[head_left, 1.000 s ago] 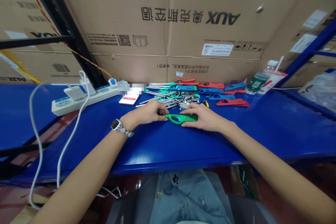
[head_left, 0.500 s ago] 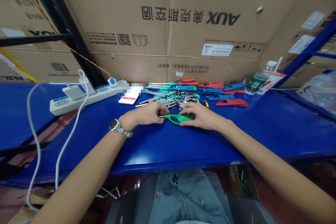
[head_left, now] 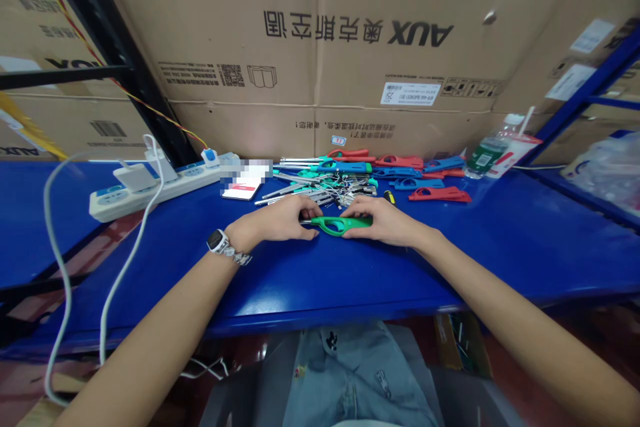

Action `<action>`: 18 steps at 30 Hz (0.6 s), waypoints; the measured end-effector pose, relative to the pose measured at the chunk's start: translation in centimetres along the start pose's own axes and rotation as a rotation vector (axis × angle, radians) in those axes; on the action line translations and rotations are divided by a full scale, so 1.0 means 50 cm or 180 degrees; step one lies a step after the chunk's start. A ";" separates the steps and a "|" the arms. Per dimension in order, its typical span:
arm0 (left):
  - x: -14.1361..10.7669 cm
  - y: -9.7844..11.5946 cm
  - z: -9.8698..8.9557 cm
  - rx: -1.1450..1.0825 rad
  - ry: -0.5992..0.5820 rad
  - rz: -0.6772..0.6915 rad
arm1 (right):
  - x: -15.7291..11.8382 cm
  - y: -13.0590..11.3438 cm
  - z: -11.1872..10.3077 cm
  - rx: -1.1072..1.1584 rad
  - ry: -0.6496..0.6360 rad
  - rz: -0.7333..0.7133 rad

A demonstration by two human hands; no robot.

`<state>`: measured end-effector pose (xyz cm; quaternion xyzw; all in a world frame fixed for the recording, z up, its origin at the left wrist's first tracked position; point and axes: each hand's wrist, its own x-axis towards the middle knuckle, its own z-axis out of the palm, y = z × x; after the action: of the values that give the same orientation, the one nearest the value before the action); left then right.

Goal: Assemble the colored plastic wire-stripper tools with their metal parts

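Observation:
A green lighter-like tool (head_left: 334, 225) lies level just above the blue table (head_left: 320, 273), its metal tube pointing left. My right hand (head_left: 383, 221) is closed on its handle end. My left hand (head_left: 290, 217) is at the tube end, thumb and fingers curved around it; the thumb sits slightly apart below. Just behind my hands is a pile of metal tubes with teal parts (head_left: 305, 183). Red casings (head_left: 440, 194) and blue casings (head_left: 420, 184) lie to the right of the pile.
A white power strip (head_left: 135, 198) with plugs and cables runs along the left. A phone (head_left: 245, 183) lies behind my left hand. At the back right stand a green-labelled bottle (head_left: 484, 157) and a cup (head_left: 513, 155). A large cardboard box (head_left: 320, 90) rises behind.
My left thumb has moved slightly down and away from the tube. The camera view has shifted a little; my right hand keeps its hold on the green tool.

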<state>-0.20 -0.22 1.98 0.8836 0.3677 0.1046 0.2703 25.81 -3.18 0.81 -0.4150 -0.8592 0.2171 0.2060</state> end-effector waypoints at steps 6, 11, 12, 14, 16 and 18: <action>0.000 0.002 0.003 0.0056 0.0068 0.0056 | 0.003 0.003 0.002 0.0030 -0.0008 0.0021; 0.006 0.012 0.016 0.0257 0.0241 0.0281 | 0.005 0.006 0.000 -0.0051 -0.0039 0.0001; 0.008 0.014 0.021 0.0315 0.0286 0.0337 | 0.005 0.007 0.000 -0.0064 -0.0042 -0.0018; 0.014 0.017 0.030 0.0397 0.0382 0.0411 | 0.003 0.008 0.002 -0.0091 -0.0032 -0.0055; 0.019 0.017 0.036 0.0444 0.0426 0.0435 | 0.001 0.009 0.005 -0.0132 0.0007 -0.0064; 0.021 0.015 0.039 0.0505 0.0399 0.0472 | -0.003 0.009 0.008 -0.0169 0.0034 -0.0055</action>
<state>1.71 -0.69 0.77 0.9187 0.3246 0.1499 0.1676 25.96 -3.14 0.19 -0.4141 -0.8671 0.1902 0.2013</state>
